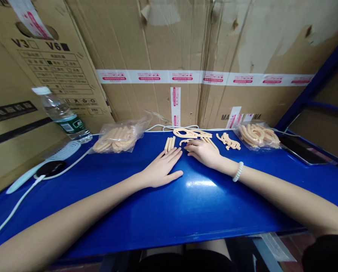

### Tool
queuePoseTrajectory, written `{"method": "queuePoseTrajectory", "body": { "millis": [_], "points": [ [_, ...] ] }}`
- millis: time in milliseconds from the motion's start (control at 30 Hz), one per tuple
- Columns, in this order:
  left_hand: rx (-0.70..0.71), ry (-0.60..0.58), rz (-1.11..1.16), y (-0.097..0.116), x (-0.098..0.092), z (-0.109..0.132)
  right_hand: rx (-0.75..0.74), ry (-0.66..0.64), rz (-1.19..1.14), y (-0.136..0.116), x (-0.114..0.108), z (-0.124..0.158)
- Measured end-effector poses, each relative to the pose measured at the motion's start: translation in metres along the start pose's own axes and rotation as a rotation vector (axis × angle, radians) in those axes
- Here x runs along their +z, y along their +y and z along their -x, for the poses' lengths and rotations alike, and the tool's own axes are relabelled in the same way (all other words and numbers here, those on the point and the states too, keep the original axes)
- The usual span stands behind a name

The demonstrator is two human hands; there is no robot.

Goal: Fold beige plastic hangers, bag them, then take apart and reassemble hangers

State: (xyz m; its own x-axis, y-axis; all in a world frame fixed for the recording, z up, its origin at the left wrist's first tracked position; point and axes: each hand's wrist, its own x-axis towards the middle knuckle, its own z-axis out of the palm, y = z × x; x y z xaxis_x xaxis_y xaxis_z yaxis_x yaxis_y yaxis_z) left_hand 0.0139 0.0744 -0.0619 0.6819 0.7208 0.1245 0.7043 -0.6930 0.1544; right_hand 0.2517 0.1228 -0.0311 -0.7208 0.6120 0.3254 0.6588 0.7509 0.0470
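My left hand (pixel 165 168) lies flat on the blue table, fingers stretched out and thumb apart. Its fingertips reach the lower ends of several short, pale wood-coloured sticks (pixel 169 143) standing side by side. My right hand (pixel 204 153) has its fingers bent together at a small curved pale piece (pixel 183 142), whose other end is hidden behind the fingers. Just beyond it lies a long pale cut-out piece with looped openings (pixel 187 133). More pale strips (pixel 210 142) show behind the right hand, and wavy, branching pieces (pixel 228 141) lie to its right.
Clear plastic bags of pale pieces lie at left (pixel 118 138) and right (pixel 259 135). Farther left are a water bottle (pixel 69 121), a light-blue hairbrush (pixel 63 151) and a black round object with a white cable (pixel 51 168). A dark phone-like slab (pixel 301 149) lies at right. Cardboard (pixel 157 49) walls the back.
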Motion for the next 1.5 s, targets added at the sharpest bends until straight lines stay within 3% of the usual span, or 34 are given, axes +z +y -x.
{"method": "queuePoseTrajectory", "body": {
  "millis": [133,233,467,567,767,967,1100,1300,1500],
  "points": [
    [0.0,0.032,0.006,-0.001,0.001,0.001,0.006,0.114,-0.03,0.004,-0.01,0.012],
    [0.047,0.135,0.004,-0.001,0.0,0.004,0.018,0.216,-0.111,0.011,-0.023,0.027],
    [0.461,0.45,-0.074,0.008,-0.001,0.006,0.188,0.231,-0.302,0.014,-0.042,0.062],
    [0.537,0.478,-0.119,0.013,0.0,0.006,0.198,0.201,-0.391,-0.004,-0.04,0.064],
    [0.526,0.453,-0.118,0.017,-0.001,0.007,0.02,-0.02,-0.367,-0.04,-0.026,0.066],
    [0.521,0.468,-0.09,0.017,-0.002,0.007,0.037,0.029,-0.386,-0.034,-0.023,0.067],
    [0.505,0.443,-0.043,0.014,-0.003,0.006,0.144,0.052,-0.312,-0.004,-0.03,0.049],
    [0.481,0.424,0.037,0.013,-0.005,0.006,0.301,-0.029,-0.163,0.058,-0.033,-0.016],
    [0.481,0.411,0.048,0.013,-0.005,0.005,0.354,-0.149,-0.117,0.076,-0.019,-0.055]
  ]
}}
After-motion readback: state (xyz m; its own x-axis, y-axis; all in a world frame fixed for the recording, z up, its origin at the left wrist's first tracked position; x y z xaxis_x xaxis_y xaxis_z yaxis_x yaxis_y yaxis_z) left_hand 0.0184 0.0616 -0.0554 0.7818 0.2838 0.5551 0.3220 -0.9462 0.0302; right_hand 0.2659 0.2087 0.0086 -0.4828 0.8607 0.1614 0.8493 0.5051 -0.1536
